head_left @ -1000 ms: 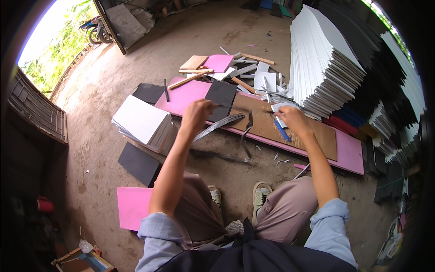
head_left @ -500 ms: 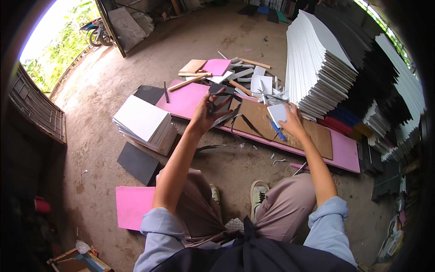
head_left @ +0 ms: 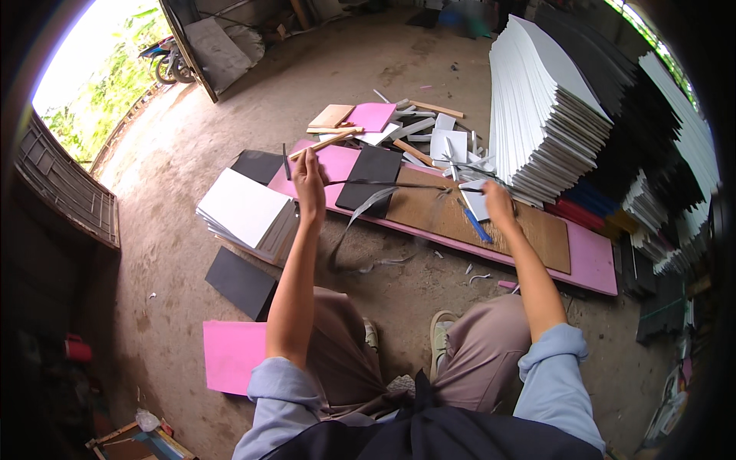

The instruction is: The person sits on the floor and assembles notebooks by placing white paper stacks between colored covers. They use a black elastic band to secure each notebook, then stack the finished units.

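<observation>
A thin dark strip (head_left: 383, 183) stretches almost level between my two hands, above the long work board. My left hand (head_left: 309, 182) is closed around its left end. At the other end my right hand (head_left: 500, 205) has its fingers shut on the strip, beside a small white sheet (head_left: 474, 201). A grey strip (head_left: 360, 211) hangs in a curve over the near edge of the board, its lower part blurred. Below the white sheet, a blue cutter knife (head_left: 477, 224) lies on the brown board (head_left: 445, 218). A black sheet (head_left: 369, 176) lies left of that board.
A long pink board (head_left: 594, 257) lies beneath the brown one. White sheets (head_left: 244, 201) are stacked at left, near a dark sheet (head_left: 239, 282) and a pink sheet (head_left: 234, 356). Offcuts (head_left: 418, 126) are heaped beyond the board. A tall white sheet stack (head_left: 537, 107) stands at right.
My left hand has moved left and closed from spread fingers, pulling the dark strip out straight. My right hand has closed on its end. The black sheet is more exposed.
</observation>
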The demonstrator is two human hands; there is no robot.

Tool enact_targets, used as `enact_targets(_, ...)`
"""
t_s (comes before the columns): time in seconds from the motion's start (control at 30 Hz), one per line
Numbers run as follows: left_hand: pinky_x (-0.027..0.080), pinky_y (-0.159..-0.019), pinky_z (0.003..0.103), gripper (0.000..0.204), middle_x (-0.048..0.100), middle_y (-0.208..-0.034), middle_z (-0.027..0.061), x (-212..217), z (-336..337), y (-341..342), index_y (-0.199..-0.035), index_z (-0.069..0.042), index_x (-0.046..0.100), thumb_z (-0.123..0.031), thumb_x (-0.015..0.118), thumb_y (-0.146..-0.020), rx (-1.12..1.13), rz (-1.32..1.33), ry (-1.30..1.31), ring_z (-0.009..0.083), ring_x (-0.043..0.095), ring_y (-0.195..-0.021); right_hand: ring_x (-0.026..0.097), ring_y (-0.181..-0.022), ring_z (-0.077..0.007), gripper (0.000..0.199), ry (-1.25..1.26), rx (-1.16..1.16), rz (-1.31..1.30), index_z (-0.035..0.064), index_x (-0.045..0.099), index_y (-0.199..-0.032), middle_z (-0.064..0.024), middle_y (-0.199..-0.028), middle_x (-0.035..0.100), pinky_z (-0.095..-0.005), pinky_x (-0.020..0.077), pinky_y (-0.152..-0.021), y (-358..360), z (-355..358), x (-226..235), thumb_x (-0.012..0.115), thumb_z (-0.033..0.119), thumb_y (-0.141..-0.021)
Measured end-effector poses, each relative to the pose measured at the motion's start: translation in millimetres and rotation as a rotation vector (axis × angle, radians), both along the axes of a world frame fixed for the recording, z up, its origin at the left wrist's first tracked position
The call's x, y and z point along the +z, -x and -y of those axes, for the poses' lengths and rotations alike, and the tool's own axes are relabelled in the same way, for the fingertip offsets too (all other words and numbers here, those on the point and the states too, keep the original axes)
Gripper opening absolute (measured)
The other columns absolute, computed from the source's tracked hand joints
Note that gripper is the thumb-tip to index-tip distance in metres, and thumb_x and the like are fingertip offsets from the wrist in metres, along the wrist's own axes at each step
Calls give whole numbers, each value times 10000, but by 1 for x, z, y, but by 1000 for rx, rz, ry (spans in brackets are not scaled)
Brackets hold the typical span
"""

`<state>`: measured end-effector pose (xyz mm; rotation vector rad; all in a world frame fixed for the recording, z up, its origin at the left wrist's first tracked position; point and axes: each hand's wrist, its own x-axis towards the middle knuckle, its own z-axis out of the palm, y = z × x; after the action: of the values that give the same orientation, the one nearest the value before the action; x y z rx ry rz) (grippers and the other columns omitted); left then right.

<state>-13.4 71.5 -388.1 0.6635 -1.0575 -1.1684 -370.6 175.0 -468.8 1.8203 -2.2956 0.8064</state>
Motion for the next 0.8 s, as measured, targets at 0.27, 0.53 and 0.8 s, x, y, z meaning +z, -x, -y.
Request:
enact_targets(0.27, 362, -815, 506, 412, 515, -1034, 168, -70, 18, -24, -873, -44, 623, -434, 571, -751, 148, 1666, 83, 309, 460, -1015, 587, -829, -372, 167, 589, -135, 1826, 33, 384, -906, -207, -973, 560, -457, 516, -722, 48, -23, 19, 256, 138, -892)
enact_targets(0.53, 157, -1004, 533, 474, 368, -1250, 182, -40, -38, 85, -1207, -49, 381, -340, 478, -846, -185, 1212, 652, 312, 344, -1182, 541, -653, -274, 164, 524, 181, 1809, 31, 437, -815, -160, -756, 529, -474, 477, -788, -42, -8, 93, 315, 117, -884)
enact_targets(0.8, 450, -563, 345, 176, 569, -654, 127, -29, -67, 136, -940, -38, 580, -86, 504, -789, -415, 986, 544, 268, 572, -580, 382, -471, -149, 131, 357, 557, 1813, 86, 445, -806, -14, -592, 402, -286, 445, -622, -54, -15, 99, 393, 182, -879)
